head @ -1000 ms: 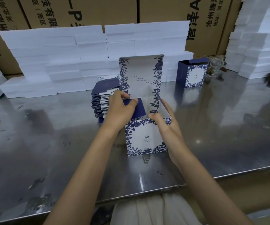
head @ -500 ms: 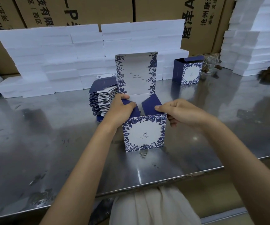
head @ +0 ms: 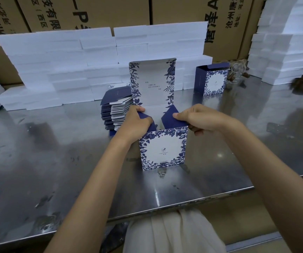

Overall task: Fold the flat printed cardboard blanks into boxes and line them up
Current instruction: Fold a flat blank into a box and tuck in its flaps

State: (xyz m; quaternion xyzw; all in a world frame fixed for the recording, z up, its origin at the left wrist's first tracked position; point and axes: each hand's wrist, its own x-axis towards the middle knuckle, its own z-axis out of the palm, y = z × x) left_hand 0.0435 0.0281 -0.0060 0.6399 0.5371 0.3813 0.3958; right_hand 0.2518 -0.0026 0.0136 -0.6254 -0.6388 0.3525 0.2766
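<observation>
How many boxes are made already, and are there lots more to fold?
One finished box stands at the back of the metal table. A second box is in hand: the left hand and right hand hold its blue side flaps, and its lid stands open. A tall stack of flat blanks still waits, so most is left.

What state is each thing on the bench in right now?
Box in hand: upright, lid flap raised, both navy side flaps angled inward, not closed.
Left hand: grips the left side flap.
Right hand: pinches the right side flap.
Stack of flat blanks: unfolded, piled behind the left hand.
Finished box: upright at the back, top flap not fully shut.
</observation>
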